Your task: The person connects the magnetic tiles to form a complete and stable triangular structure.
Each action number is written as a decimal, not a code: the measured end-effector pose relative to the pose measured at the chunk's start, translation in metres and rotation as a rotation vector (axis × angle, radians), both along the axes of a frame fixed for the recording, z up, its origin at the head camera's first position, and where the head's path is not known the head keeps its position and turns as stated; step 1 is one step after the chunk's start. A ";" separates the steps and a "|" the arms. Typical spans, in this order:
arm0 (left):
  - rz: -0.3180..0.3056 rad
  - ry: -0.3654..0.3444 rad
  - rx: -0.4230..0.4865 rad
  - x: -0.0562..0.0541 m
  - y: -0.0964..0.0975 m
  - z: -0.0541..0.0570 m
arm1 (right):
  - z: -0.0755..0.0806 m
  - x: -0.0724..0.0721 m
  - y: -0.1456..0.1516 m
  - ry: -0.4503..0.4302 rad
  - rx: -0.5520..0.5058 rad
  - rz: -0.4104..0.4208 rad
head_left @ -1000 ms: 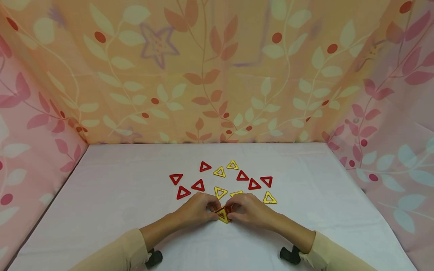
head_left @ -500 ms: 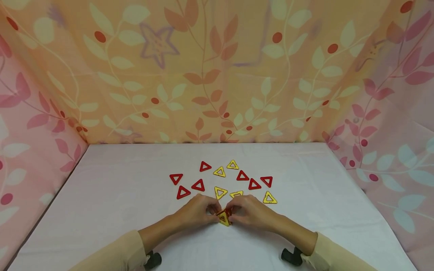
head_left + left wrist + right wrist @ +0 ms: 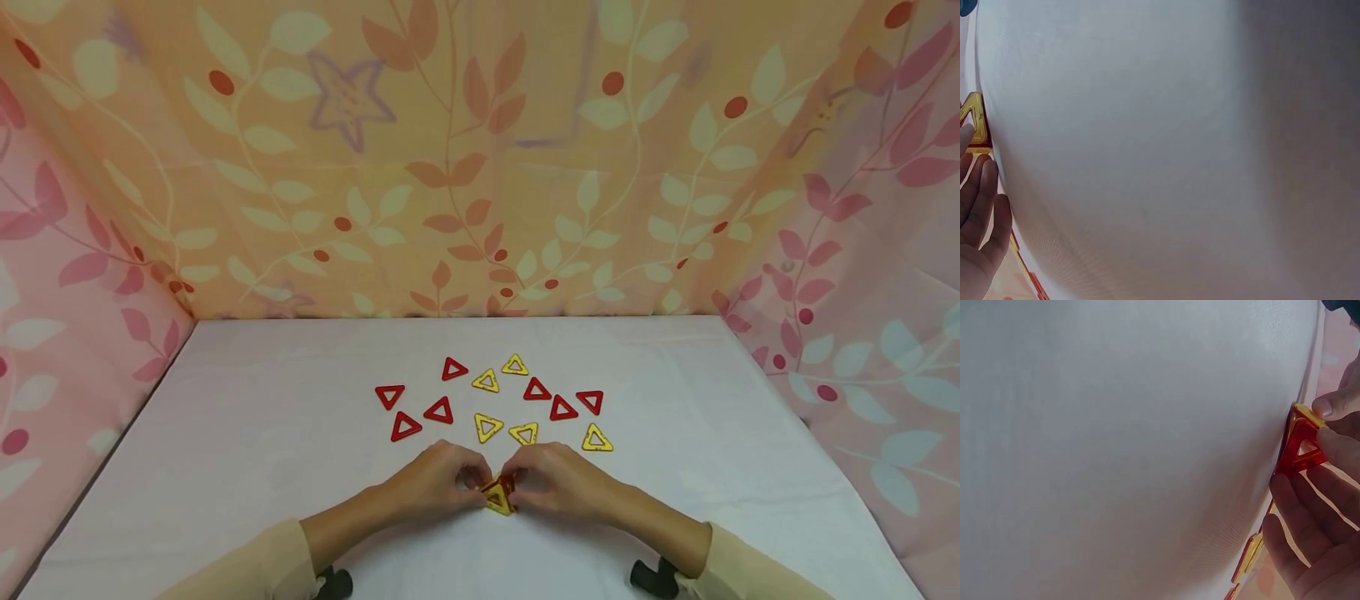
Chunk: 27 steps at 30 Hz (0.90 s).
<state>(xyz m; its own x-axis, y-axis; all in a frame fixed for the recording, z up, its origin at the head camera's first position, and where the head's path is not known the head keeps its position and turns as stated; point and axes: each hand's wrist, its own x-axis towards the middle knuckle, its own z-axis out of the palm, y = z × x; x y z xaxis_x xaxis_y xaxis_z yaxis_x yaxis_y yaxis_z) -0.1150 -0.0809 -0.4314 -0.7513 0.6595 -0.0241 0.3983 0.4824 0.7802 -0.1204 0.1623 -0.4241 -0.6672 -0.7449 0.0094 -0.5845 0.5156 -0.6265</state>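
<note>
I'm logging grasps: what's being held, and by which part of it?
A red-and-yellow piece built of triangles: the left hand holds its left side, the right hand its right side.

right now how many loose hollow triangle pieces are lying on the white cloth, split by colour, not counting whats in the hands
Red hollow flat triangles: 7
Yellow hollow flat triangles: 5
Total loose on the white cloth: 12
Left out: the red-and-yellow piece held between left hand and right hand.
</note>
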 end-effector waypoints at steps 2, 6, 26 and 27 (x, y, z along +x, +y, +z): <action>-0.006 0.000 -0.002 0.001 0.000 0.000 | 0.000 0.001 0.000 -0.006 0.005 0.002; -0.013 0.000 -0.001 0.003 -0.001 0.001 | 0.000 0.002 0.001 -0.004 0.019 0.010; 0.118 0.059 0.099 -0.042 -0.006 0.010 | 0.008 -0.035 0.026 0.132 0.000 -0.208; 0.120 0.061 0.103 -0.045 -0.006 0.010 | 0.008 -0.036 0.026 0.130 0.001 -0.211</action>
<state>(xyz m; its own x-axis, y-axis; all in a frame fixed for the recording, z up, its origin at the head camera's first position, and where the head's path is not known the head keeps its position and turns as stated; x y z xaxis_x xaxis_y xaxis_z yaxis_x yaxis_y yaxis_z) -0.1597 -0.0870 -0.4213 -0.8230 0.5614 0.0870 0.3907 0.4483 0.8040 -0.1567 0.1887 -0.4165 -0.8012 -0.5892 0.1049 -0.5395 0.6352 -0.5526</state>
